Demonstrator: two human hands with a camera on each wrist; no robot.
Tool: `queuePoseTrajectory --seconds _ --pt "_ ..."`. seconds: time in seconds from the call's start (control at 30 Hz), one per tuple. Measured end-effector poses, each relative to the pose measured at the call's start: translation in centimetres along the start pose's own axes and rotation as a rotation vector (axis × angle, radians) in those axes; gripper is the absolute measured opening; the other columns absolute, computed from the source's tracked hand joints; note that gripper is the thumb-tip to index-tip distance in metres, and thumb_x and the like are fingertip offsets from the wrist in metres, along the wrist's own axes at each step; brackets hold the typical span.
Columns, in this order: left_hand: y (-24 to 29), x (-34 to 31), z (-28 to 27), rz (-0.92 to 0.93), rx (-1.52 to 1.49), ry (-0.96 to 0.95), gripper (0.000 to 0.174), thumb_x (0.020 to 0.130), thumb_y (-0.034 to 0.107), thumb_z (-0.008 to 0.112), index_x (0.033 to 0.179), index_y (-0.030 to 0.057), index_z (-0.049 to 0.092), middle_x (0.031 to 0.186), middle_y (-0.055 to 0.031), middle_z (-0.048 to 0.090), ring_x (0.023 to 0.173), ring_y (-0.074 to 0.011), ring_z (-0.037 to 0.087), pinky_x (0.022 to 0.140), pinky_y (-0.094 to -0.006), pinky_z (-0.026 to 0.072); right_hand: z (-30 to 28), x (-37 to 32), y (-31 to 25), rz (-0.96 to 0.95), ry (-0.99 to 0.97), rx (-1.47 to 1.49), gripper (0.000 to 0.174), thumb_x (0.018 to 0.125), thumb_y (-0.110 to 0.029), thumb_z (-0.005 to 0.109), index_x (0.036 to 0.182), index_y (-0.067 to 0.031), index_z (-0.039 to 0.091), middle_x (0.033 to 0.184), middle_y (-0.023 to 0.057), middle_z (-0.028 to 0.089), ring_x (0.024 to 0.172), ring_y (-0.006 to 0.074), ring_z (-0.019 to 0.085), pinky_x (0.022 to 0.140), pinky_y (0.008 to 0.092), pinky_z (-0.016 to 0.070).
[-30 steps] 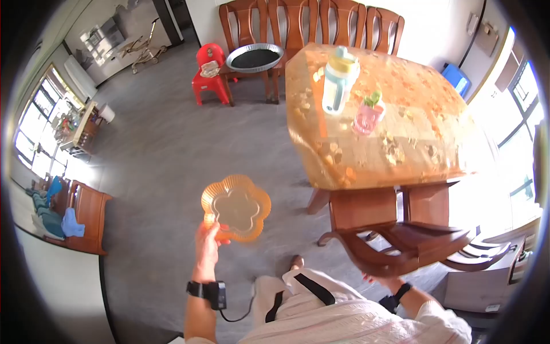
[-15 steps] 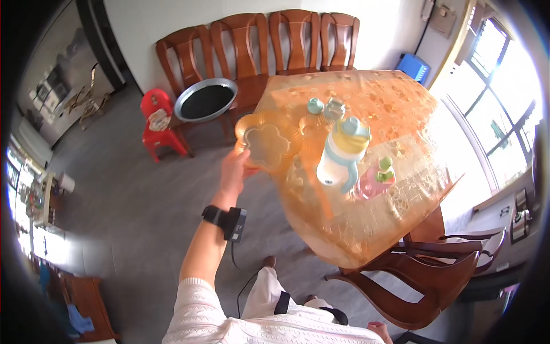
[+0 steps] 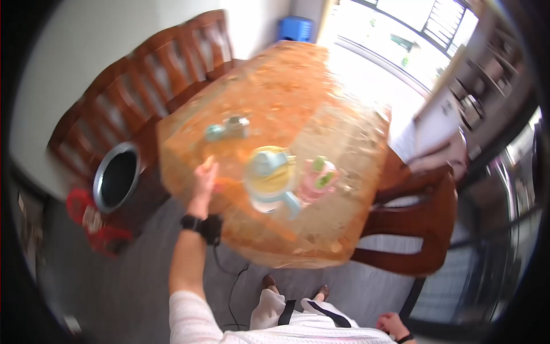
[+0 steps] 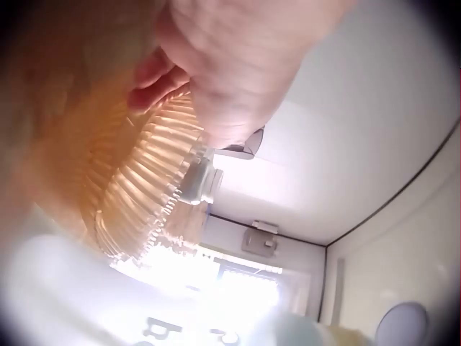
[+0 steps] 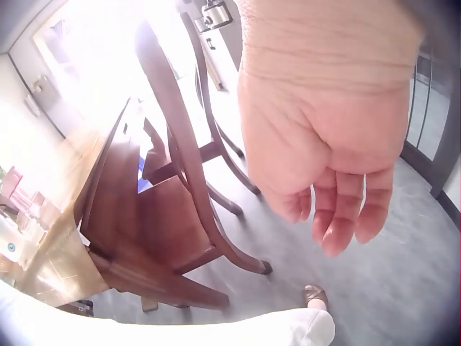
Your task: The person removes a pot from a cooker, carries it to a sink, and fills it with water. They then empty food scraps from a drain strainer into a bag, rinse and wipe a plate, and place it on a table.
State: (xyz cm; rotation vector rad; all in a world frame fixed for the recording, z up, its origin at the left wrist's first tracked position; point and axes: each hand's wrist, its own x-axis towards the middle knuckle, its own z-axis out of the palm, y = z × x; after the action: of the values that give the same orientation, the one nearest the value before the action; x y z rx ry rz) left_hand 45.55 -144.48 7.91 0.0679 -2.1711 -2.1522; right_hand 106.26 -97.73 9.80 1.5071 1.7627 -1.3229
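Note:
My left hand (image 3: pixel 203 180) reaches over the left part of the table (image 3: pixel 269 80). In the left wrist view, its fingers and thumb grip the rim of an amber, ribbed, flower-shaped plate (image 4: pixel 148 173). The plate blends into the shiny tablecloth in the blurred head view. Right of this hand stands a pitcher (image 3: pixel 269 178) with a yellow top and pale blue handle, beside a pink cup (image 3: pixel 316 183) with green on top. Beyond the hand are a small teal item (image 3: pixel 214 133) and a glass jar (image 3: pixel 236 127). My right hand (image 5: pixel 324 137) hangs at my side, loosely curled, holding nothing.
A wooden chair (image 3: pixel 418 229) stands at the table's right corner. Along the wall runs a row of wooden chair backs (image 3: pixel 132 74). A dark round pan (image 3: pixel 117 178) with a silver rim and a red plastic chair (image 3: pixel 103 238) are at the left.
The left hand has carried the plate from above the floor to over the table. My view has turned right and come nearer the table. The right hand stays low and holds nothing.

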Motion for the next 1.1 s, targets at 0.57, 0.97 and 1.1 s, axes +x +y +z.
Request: queuePoseTrajectory --seconds 0.57,0.97,1.1 --pt "0.0 -14.0 -2.3 0.006 0.707 0.341 0.036 0.090 0.028 0.049 0.111 -0.0015 0.053 0.080 -0.0148 0.064 0.064 -0.0200 0.061 0.057 -0.0307 0.0460 -9.0 7.2 1.5 0.005 -0.102 0.005 0.026 0.082 -0.013 0.055 0.103 0.0014 0.055 0.080 0.0088 0.062 0.067 0.0180 0.064 0.052 0.0293 0.0509" --pt "-9.0 -48.1 20.7 -0.854 1.076 -0.428 0.031 0.071 0.011 0.063 0.101 0.0029 0.061 0.067 -0.0066 0.063 0.049 -0.0148 0.060 0.045 -0.0297 0.0500 -32.8 19.6 9.7 -0.168 -0.070 0.146 0.026 0.080 -0.011 0.056 0.102 0.0039 0.056 0.075 0.0089 0.062 0.062 0.0163 0.063 0.048 0.0283 0.0503" --pt "-10.3 -51.8 32.9 -0.797 1.054 -0.690 0.038 0.069 0.023 0.066 0.104 0.0076 0.064 0.079 -0.0091 0.067 0.060 -0.0158 0.064 0.062 -0.0284 0.0532 -39.6 24.4 2.3 -0.398 -0.050 0.074 0.026 0.081 -0.013 0.054 0.101 0.0028 0.057 0.073 0.0056 0.061 0.060 0.0130 0.060 0.048 0.0257 0.0487"
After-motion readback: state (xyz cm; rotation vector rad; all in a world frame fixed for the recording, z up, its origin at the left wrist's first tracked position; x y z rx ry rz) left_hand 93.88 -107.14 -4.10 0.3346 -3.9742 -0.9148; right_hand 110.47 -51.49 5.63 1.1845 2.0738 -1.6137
